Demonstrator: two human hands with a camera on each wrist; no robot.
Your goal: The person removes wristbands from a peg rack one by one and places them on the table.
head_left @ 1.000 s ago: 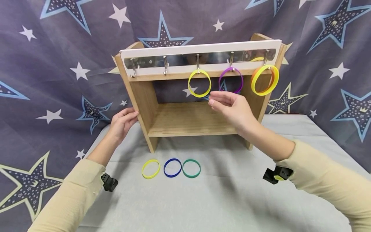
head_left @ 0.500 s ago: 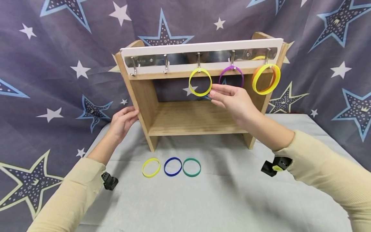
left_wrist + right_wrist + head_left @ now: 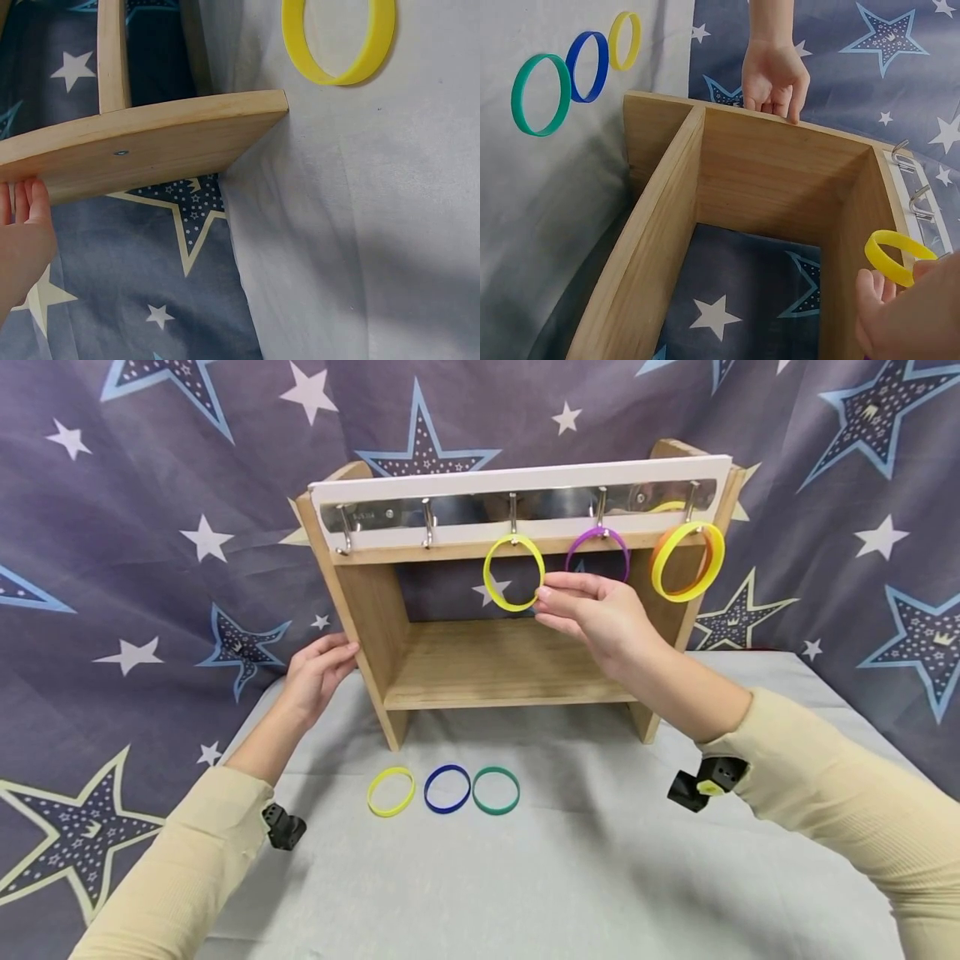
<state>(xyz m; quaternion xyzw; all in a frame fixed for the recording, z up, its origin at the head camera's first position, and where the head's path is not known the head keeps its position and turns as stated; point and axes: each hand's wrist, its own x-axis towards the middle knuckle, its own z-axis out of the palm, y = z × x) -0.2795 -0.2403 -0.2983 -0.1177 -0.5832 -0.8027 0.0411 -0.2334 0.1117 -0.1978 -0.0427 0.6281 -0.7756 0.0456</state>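
My right hand (image 3: 600, 614) pinches the right edge of a yellow silicone wristband (image 3: 513, 607), which hangs at the middle hook of a metal hook rail (image 3: 468, 515). In the right wrist view the same yellow band (image 3: 889, 266) sits at the fingertips. Partly behind the right hand, a purple wristband (image 3: 570, 560) hangs from the hook to the right. The rightmost hook bears a yellow wristband (image 3: 678, 597) with an orange one behind it. My left hand (image 3: 315, 681) rests its extended fingers against the outer left side of the wooden shelf (image 3: 502, 664).
On the grey cloth-covered table (image 3: 465, 885) lie a yellow wristband (image 3: 391, 814), a blue wristband (image 3: 447, 811) and a green wristband (image 3: 496, 812) in a row before the shelf. The two left hooks (image 3: 427, 523) bear nothing. A star-patterned curtain (image 3: 247, 485) hangs behind.
My right hand has moved up and slightly left from below the bands to the edge of the middle yellow wristband, which it now pinches. The left hand stays against the shelf.
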